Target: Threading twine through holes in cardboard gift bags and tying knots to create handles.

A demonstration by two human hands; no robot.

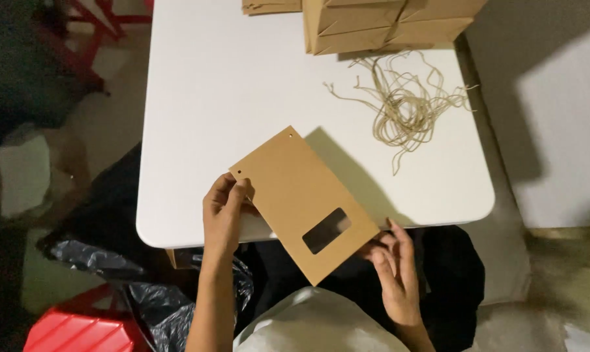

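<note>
Nearest you, a pale bundle of white cloth or plastic lies in your lap, with a red plastic stool and crumpled black plastic bags down at the near left. Your right hand is open, fingers spread, its fingertips touching the near right edge of the flat brown kraft paper bag with a rectangular cut-out window; it supports that edge rather than clamping it. Your left hand is closed in a pinch on the bag's left edge, just below one of the two small punched holes. You hold the bag tilted, its far part over the near edge of the white rounded table, its near corner hanging out over your lap.

Since only the left pinch truly holds the bag, it could swing or slip off your right fingertips, and a hard pinch may crease the paper near the hole.

Farther off to the right, a loose tangle of beige twine strings lies on the table, apt to snag. At the far edge sit stacks of folded brown paper bags.
</note>
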